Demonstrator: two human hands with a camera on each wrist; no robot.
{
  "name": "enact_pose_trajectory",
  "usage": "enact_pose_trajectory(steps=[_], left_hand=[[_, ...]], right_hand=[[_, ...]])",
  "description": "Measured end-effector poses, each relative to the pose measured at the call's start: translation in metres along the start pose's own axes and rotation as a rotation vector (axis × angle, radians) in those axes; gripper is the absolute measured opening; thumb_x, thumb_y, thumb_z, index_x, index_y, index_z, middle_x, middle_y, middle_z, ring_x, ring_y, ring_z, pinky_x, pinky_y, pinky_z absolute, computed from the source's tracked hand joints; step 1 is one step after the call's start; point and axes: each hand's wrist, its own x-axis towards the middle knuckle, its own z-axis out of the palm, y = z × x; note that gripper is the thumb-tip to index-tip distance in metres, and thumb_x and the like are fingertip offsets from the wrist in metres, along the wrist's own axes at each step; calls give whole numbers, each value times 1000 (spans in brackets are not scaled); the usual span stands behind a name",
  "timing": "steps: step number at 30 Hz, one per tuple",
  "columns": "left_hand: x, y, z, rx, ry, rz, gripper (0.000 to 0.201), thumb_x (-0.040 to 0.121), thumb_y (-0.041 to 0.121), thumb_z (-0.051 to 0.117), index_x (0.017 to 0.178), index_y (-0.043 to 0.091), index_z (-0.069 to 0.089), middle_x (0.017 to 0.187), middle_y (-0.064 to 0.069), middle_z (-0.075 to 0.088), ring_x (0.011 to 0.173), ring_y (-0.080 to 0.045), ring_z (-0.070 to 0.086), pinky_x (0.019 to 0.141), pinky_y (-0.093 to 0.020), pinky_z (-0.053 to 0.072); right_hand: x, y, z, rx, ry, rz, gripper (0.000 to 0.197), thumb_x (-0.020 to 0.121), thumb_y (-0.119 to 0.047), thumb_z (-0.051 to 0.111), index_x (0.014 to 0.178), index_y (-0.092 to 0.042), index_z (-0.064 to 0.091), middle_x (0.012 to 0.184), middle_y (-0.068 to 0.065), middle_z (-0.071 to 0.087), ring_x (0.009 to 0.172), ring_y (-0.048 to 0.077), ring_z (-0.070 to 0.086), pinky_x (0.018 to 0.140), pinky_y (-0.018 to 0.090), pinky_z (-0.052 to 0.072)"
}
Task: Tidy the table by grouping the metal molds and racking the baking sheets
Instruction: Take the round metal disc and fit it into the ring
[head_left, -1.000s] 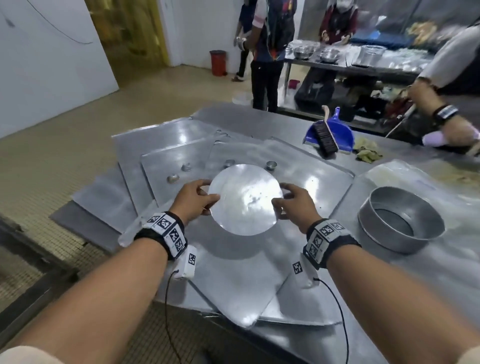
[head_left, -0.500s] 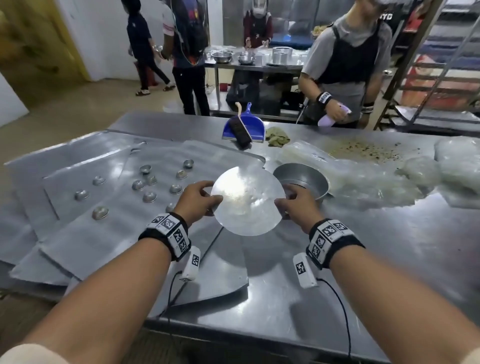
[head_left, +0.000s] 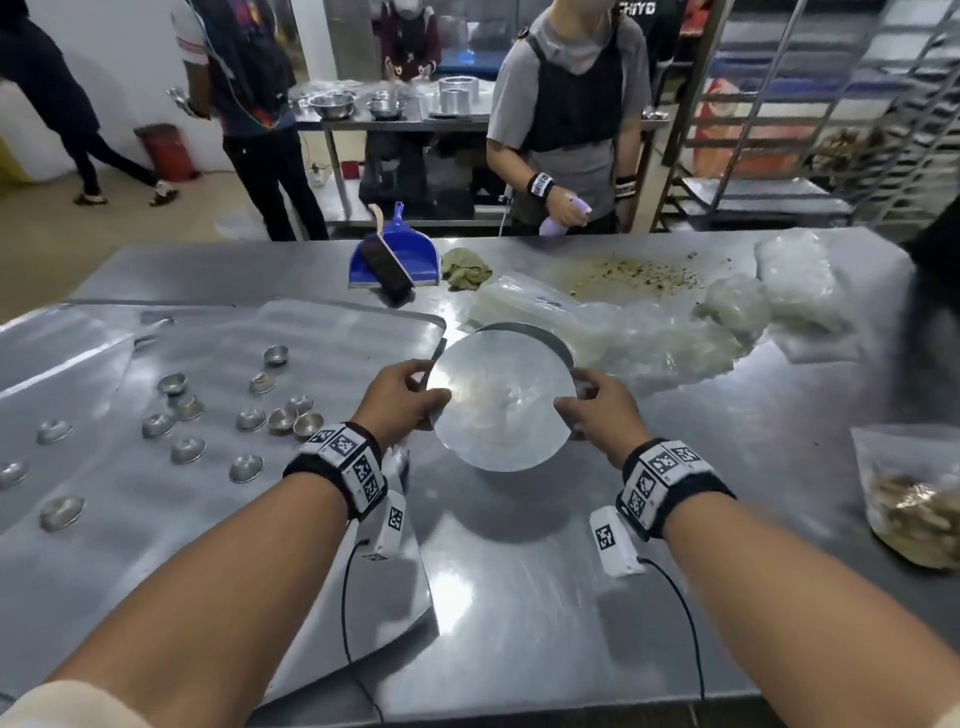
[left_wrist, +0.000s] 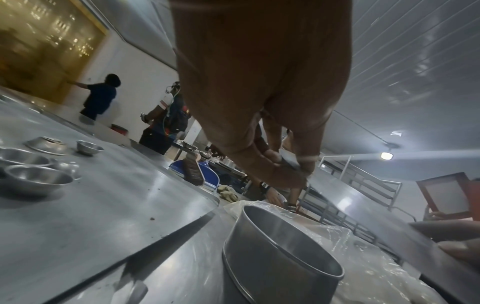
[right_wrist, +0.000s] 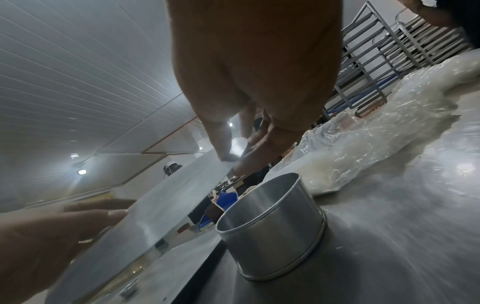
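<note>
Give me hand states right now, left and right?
Left hand: pinching the left edge of the round metal disc.
Right hand: pinching the disc's right edge, above the round cake pan.

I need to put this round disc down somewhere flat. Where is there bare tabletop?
Bare steel lies near the table edge, between both forearms, and rightward toward the crumb bag. Crowded: small molds left, plastic bags behind the round pan.

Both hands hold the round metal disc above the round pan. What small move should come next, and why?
Probably lower the disc straight down into the round pan. Left hand and right hand pinch its opposite edges, and the wrist views show it held above the open, empty ring.
</note>
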Motion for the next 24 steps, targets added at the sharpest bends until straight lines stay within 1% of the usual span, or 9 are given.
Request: enact_pose_trajectory(steps=[3,5,7,10,14,16,19,22,24], left_hand=[[23,0,6,4,-30,-1,57,83,15,81,136,9,59,86,-18,64,69,-22,68,57,-29,57],[40,2,9,-1,-44,4,55,84,13,80,134,10,58,84,-16,63,68,-20,67,56,-26,56],[54,3,10,6,-59,16,54,85,12,79,135,12,58,83,-14,62,67,-19,66,54,-24,55],[77,2,11,23,-73,24,50,86,12,78,133,15,59,83,-12,62,68,-20,66,54,-25,56],[100,-2,12,50,-87,50,47,86,13,77,130,16,62,80,-14,62,71,-25,68,58,-31,59],[110,-4,14,69,-74,65,47,86,14,77,130,18,63,79,-13,60,73,-26,67,60,-33,61],[126,-3,18,83,-30,82,50,85,17,78,132,20,63,78,-9,59,74,-27,66,60,-33,62],[141,-1,23,122,21,108,52,86,20,78,135,23,62,79,-7,62,75,-26,66,65,-36,63],[149,1,28,132,56,121,50,86,21,77,133,25,63,80,-8,63,75,-26,66,68,-38,63]], right_hand=[[15,2,0,-17,29,21,50,85,-12,72,133,-21,59,100,1,65,88,31,71,74,53,62],[29,1,0,-25,47,34,48,85,-15,72,131,-21,60,101,3,65,84,29,70,71,50,63],[42,1,3,-35,71,49,46,85,-16,72,129,-21,60,101,3,64,85,29,71,69,46,64],[60,2,7,-54,101,67,43,85,-16,72,125,-22,61,95,4,61,87,30,71,66,42,64],[80,5,13,-78,136,92,38,81,-18,73,117,-22,61,87,3,61,84,29,71,72,50,63],[90,5,14,-88,144,96,35,79,-20,73,112,-24,61,87,5,64,86,32,71,75,52,62],[110,2,13,-114,144,77,36,79,-21,73,112,-23,60,86,7,68,83,28,71,77,52,62],[129,-3,11,-111,135,52,35,84,-19,73,116,-19,58,85,5,63,75,23,68,76,50,62],[142,-4,8,-127,129,32,34,86,-22,73,116,-20,57,87,3,63,76,22,67,77,47,62]])
